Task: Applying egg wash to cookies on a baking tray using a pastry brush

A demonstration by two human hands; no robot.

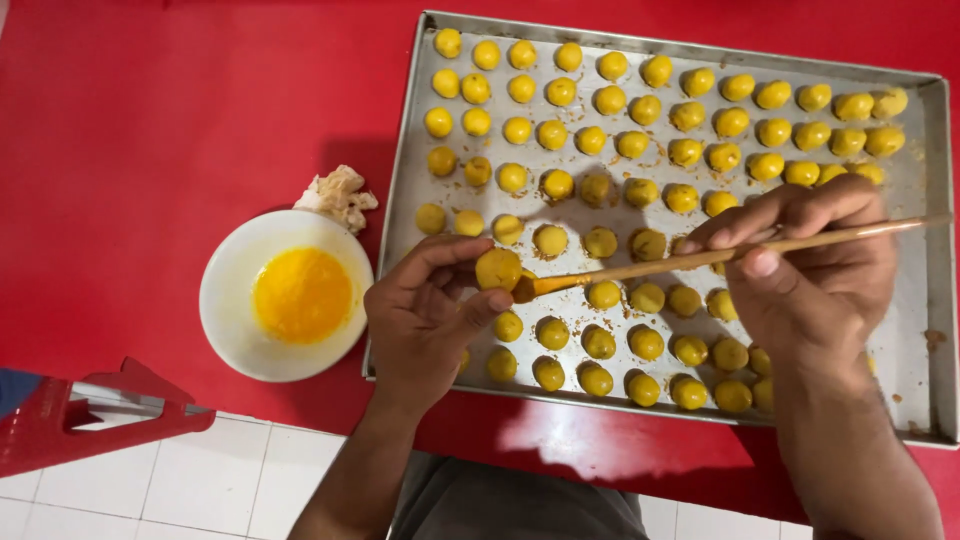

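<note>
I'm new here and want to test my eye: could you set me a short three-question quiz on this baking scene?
1. True or false: the left hand holds a dough ball between its fingertips.
2. What does the right hand hold? A) spoon B) brush C) knife
3. What fills the white bowl left of the metal tray?

Key: 1 true. 2 B; its tip meets the held ball. 3 Yellow liquid, likely beaten egg.

Dull scratched metal tray (925,300), glossy glazed dough balls (560,92), wooden brush (700,258), smooth white ceramic bowl (225,300), shiny red tabletop (150,130)
</note>
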